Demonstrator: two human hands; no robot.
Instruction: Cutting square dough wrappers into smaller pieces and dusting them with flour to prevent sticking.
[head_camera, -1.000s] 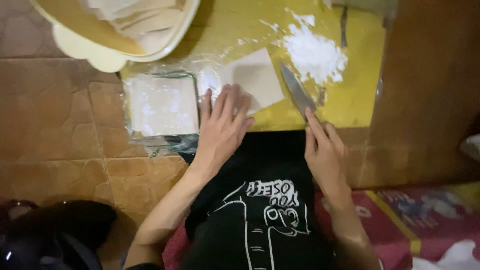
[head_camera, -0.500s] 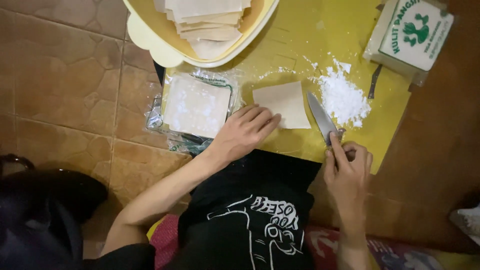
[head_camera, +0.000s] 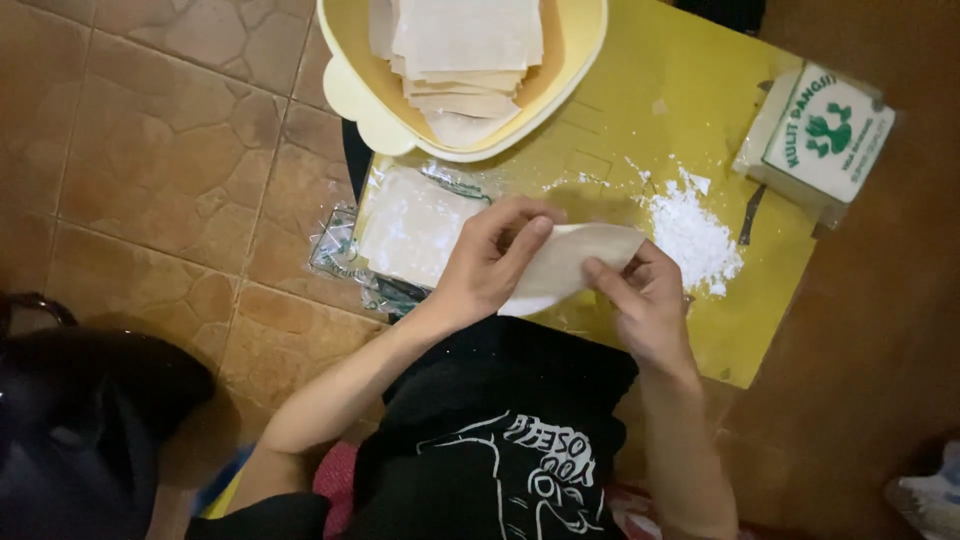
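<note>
My left hand (head_camera: 487, 262) and my right hand (head_camera: 645, 300) both hold a thin pale dough sheet (head_camera: 570, 262), lifted just above the yellow board (head_camera: 690, 110). Fingers of both hands pinch its edges. A pile of white flour (head_camera: 692, 236) lies on the board right of the sheet. An opened clear plastic pack of pale dough sheets (head_camera: 412, 226) lies at the board's left edge, beside my left hand. The knife seen earlier is hidden.
A cream plastic bowl (head_camera: 360, 95) with several cut dough sheets stands at the top. A wrapped white pack with green print (head_camera: 820, 135) sits at the board's right corner. Brown floor tiles (head_camera: 160, 160) lie on the left, a dark bag (head_camera: 80, 420) at bottom left.
My right hand let go of the knife and moved left. Both hands picked the dough sheet up off the board. The camera tilted, bringing more of the bowl into view.
</note>
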